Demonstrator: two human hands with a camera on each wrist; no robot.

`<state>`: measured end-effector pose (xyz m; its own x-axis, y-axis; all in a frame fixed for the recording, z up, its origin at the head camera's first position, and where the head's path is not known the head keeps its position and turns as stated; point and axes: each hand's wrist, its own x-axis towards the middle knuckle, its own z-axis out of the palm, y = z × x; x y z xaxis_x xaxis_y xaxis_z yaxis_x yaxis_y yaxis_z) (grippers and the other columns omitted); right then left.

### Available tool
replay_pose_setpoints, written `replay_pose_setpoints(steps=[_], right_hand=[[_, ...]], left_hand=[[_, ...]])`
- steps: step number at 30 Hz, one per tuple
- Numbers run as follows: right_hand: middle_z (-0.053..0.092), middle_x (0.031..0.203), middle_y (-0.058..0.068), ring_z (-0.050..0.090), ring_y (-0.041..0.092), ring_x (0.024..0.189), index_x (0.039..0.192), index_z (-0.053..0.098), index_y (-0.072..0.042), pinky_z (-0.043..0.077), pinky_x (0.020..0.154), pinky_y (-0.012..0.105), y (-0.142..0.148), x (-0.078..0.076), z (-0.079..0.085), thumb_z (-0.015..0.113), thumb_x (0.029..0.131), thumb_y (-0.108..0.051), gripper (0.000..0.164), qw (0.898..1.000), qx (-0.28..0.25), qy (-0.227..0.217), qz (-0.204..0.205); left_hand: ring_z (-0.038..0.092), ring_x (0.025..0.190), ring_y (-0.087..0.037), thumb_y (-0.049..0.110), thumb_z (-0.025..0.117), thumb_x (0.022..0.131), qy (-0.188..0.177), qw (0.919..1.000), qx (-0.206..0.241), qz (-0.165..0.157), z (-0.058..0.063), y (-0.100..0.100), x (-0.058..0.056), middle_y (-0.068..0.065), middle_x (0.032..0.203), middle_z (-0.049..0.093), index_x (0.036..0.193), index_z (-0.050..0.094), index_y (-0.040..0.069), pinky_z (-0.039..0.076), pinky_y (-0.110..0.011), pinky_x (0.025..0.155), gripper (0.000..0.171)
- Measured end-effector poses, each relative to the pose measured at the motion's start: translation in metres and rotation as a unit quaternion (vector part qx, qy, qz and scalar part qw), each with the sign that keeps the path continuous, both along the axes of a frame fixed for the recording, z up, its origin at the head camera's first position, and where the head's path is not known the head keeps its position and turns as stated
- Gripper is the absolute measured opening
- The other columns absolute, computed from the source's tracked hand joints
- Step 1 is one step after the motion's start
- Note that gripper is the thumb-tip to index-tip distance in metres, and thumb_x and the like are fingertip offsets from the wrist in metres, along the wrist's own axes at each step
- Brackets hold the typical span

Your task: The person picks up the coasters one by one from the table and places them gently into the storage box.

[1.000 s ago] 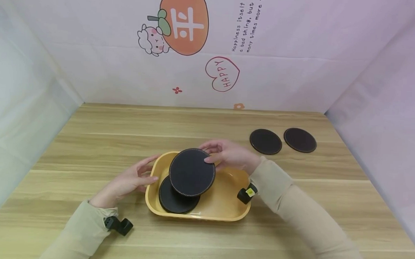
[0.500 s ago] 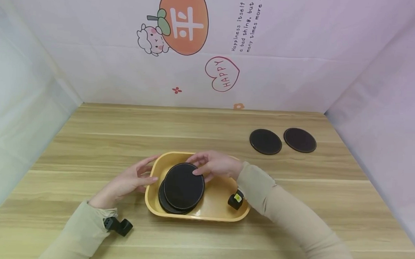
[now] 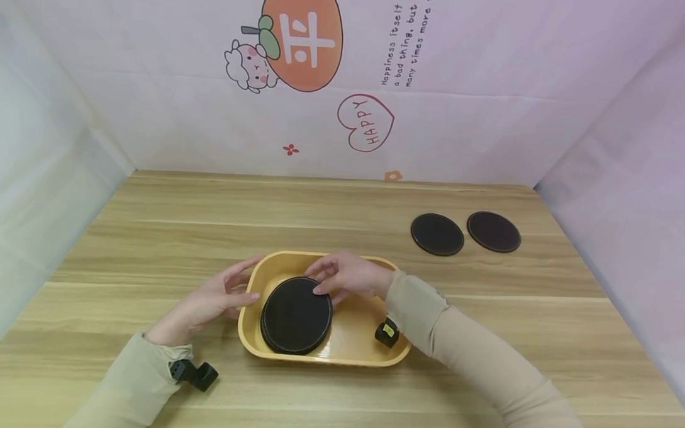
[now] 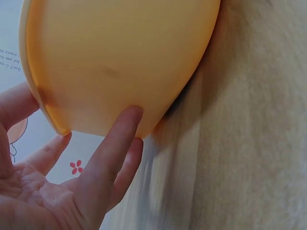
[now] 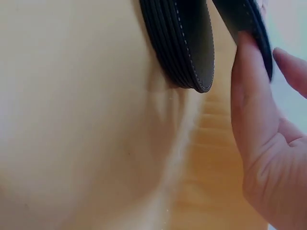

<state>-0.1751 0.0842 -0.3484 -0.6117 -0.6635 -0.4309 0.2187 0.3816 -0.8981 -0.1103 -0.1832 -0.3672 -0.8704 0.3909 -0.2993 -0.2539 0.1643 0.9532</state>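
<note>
A round black coaster [image 3: 296,316] with light edge stitching is pinched by my right hand [image 3: 348,274] between thumb and fingers. In the right wrist view, this coaster [image 5: 249,21] hangs tilted above a stack of several like coasters [image 5: 168,45], with a gap between at the near end. The stack lies in the left half of a yellow plastic basin [image 3: 356,340]; from the head view the raised coaster covers most of it. My left hand [image 3: 217,301] grips the basin's left end, thumb over the rim and fingers against the outer wall.
On the wooden table [image 3: 206,215], two more black coasters lie flat at the back right: a nearer one [image 3: 437,234] and another [image 3: 493,232] to its right. A white printed cloth [image 3: 464,130] hangs behind the table, with pale cloth at both sides.
My right hand has moved left and toward me with its coaster, lowering it into the basin until it lines up over the stack. My left hand stays in place.
</note>
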Motion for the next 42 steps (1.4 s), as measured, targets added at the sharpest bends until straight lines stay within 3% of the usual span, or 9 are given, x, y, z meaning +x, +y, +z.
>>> replay_pose_setpoints(steps=[14,23,32,38,42], right_hand=[[0.06,0.121,0.021,0.067,0.023,0.088,0.126,0.054,0.003,0.059,0.071,0.037,0.003,0.001,0.004,0.064,0.087,-0.001,0.04,0.997,0.056,0.048,0.002],[0.062,0.114,0.018,0.062,0.023,0.101,0.129,0.051,0.003,0.057,0.078,0.043,0.018,-0.003,0.02,0.062,0.088,-0.006,0.043,0.997,0.019,0.071,-0.003],[0.05,0.128,0.03,0.053,0.043,0.115,0.133,0.047,0.004,0.056,0.081,0.045,0.034,-0.008,0.043,0.059,0.09,-0.004,0.045,0.998,-0.025,0.058,-0.018],[0.05,0.13,0.028,0.052,0.04,0.116,0.132,0.049,-0.001,0.056,0.083,0.045,0.051,-0.009,0.049,0.061,0.089,-0.007,0.045,0.997,-0.021,0.062,-0.03],[0.052,0.128,0.025,0.054,0.036,0.114,0.132,0.049,-0.001,0.054,0.086,0.043,0.068,-0.013,0.043,0.063,0.089,-0.011,0.047,0.997,-0.012,0.061,-0.053]], left_hand=[[0.058,0.104,-0.024,0.007,0.06,0.09,0.006,0.9999,-0.014,0.001,0.0,0.001,0.0,-0.034,0.142,0.03,0.152,0.015,0.009,0.057,-0.041,0.078,0.077],[0.059,0.104,-0.023,0.006,0.06,0.091,0.011,0.9998,-0.014,-0.002,0.001,0.001,0.002,-0.034,0.142,0.031,0.152,0.015,0.01,0.057,-0.04,0.077,0.076],[0.058,0.104,-0.023,0.006,0.059,0.091,0.009,0.9998,-0.02,0.001,0.003,0.003,0.003,-0.034,0.142,0.03,0.152,0.015,0.01,0.057,-0.039,0.078,0.075],[0.058,0.105,-0.024,0.006,0.059,0.091,0.01,0.9998,-0.02,0.001,0.002,0.002,0.002,-0.034,0.142,0.03,0.152,0.015,0.011,0.057,-0.04,0.078,0.076],[0.058,0.105,-0.024,0.007,0.059,0.091,0.01,0.9997,-0.023,0.001,0.002,0.002,0.002,-0.033,0.143,0.03,0.152,0.015,0.011,0.057,-0.039,0.078,0.076]])
